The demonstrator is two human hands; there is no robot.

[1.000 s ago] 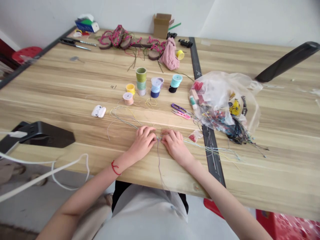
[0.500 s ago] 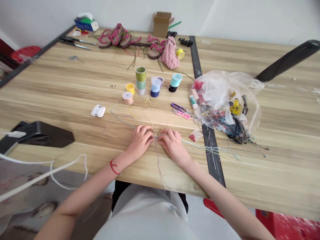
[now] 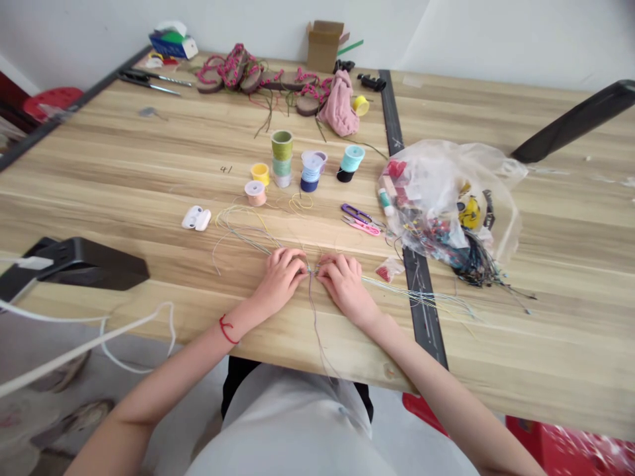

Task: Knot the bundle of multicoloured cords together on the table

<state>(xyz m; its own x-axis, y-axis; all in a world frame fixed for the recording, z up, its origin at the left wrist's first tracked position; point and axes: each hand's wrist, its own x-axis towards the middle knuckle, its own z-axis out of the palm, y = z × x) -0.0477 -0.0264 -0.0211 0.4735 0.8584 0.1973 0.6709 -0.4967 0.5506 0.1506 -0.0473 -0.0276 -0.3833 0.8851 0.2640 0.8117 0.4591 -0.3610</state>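
Several thin coloured threads (image 3: 387,283) run across the table and through both hands. My left hand (image 3: 284,274) pinches the bundle from the left, its fingers closed. A short gap away, my right hand (image 3: 343,281) pinches the same bundle from the right. Between the fingertips a small knotted spot shows, too small to make out well. From it a purple thread (image 3: 314,316) hangs toward me over the table's front edge. Loose ends of the bundle (image 3: 243,231) curve away to the upper left, and others trail right across the black strip.
Thread spools (image 3: 282,158) stand ahead of my hands. Purple thread snips (image 3: 356,213) and pink ones (image 3: 362,226) lie right of them. A clear plastic bag (image 3: 446,198) of cords sits farther right. Left are a white earbud case (image 3: 196,218) and a black stand (image 3: 99,264).
Both hands hold nearly the same place and grip. The right hand sits very slightly farther from the left, and the whole view has shifted a little.
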